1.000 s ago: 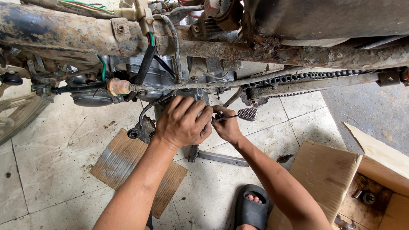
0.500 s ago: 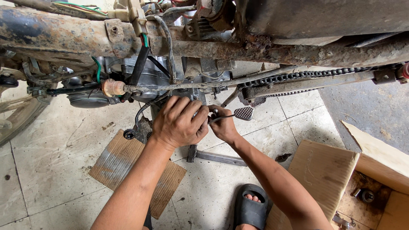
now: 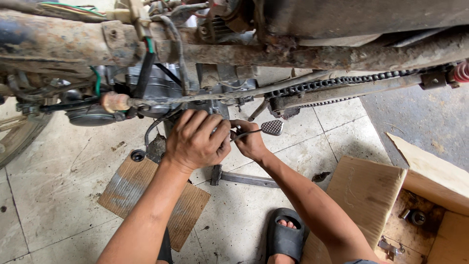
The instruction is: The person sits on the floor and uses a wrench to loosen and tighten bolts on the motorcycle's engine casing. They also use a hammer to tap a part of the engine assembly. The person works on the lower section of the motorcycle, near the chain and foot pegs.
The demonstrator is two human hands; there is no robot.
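A rusty, stripped motorcycle frame (image 3: 303, 56) spans the top of the view, with its engine case (image 3: 156, 85) below the tube and a drive chain (image 3: 342, 83) running right. My left hand (image 3: 198, 139) is cupped against the lower side of the engine, fingers bent over something hidden beneath them. My right hand (image 3: 249, 142) sits just right of it, closed around a thin metal rod or tool whose tip is hidden behind the left hand. A ribbed pedal (image 3: 272, 127) on a bent lever sticks out beside my right hand.
A worn wooden board (image 3: 127, 190) lies on the tiled floor under the engine, with a metal stand bar (image 3: 244, 178) beside it. An open cardboard box (image 3: 391, 205) holding small metal parts stands at the right. My sandalled foot (image 3: 286, 237) is near the bottom. A wheel (image 3: 19, 137) shows at the left.
Both hands stay pressed at the same spot under the engine, shifting only slightly left in view as the camera moves. The grip looks unchanged.
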